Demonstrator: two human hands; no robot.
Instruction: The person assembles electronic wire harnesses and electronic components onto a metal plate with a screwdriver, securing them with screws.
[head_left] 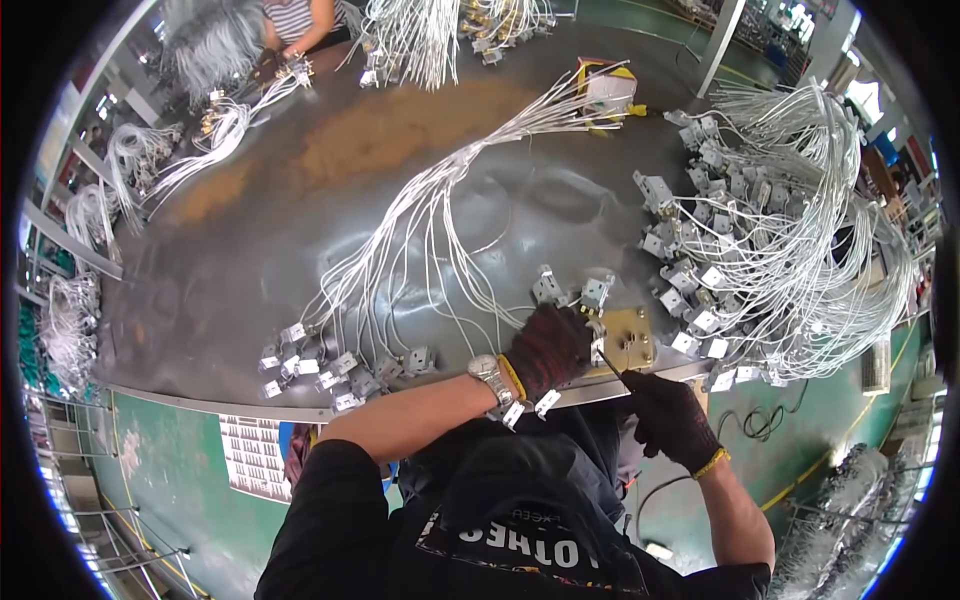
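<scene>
My left hand (550, 352), in a dark knitted glove, is closed on a small silvery metal bracket (597, 330) beside a brass-coloured plate (632, 338) at the table's near edge. My right hand (675, 418), gloved too, grips a thin dark-shafted tool that looks like a screwdriver (613, 369). Its tip meets the bracket or lies very near it; the handle is hidden in my fist. Two more metal brackets (548, 287) lie just beyond my left hand. A bundle of white wires (415, 200) runs across the table, ending in several metal brackets (345, 372) left of my forearm.
On the right a big heap of white wires (830, 240) with metal brackets (700, 290) covers the table. A red and yellow box (607, 88) stands at the far side. Another person (300, 25) handles wires at the far left. More wire bundles (415, 40) lie at the back.
</scene>
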